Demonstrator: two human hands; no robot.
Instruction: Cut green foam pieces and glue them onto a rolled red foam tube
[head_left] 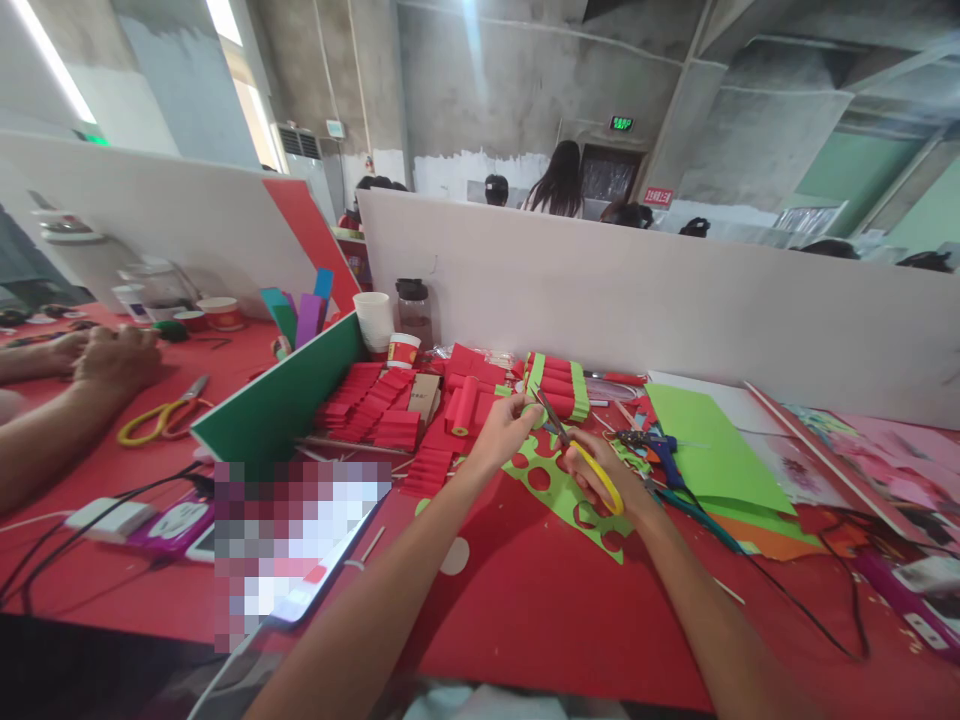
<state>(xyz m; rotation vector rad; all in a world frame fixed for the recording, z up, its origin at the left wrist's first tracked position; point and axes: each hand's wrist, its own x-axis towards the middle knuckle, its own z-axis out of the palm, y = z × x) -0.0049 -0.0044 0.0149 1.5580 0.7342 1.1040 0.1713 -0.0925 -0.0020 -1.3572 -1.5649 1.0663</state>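
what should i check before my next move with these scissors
1. Scissors gripped in the right hand: ok, held by the yellow handle.
2. Small green piece held: ok, it is in the left hand.
3. Left hand safely clear of the scissors: cannot tell, they look very close together.
4. Space under the hands clear: not ok, a green sheet with round holes lies there.
5. Blue glue gun switched off: cannot tell.

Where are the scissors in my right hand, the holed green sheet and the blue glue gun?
Scissors [604, 478]: head view, on the yellow handle.
Holed green sheet [561, 494]: head view, paper between holes.
Blue glue gun [664, 449]: head view, on its body.
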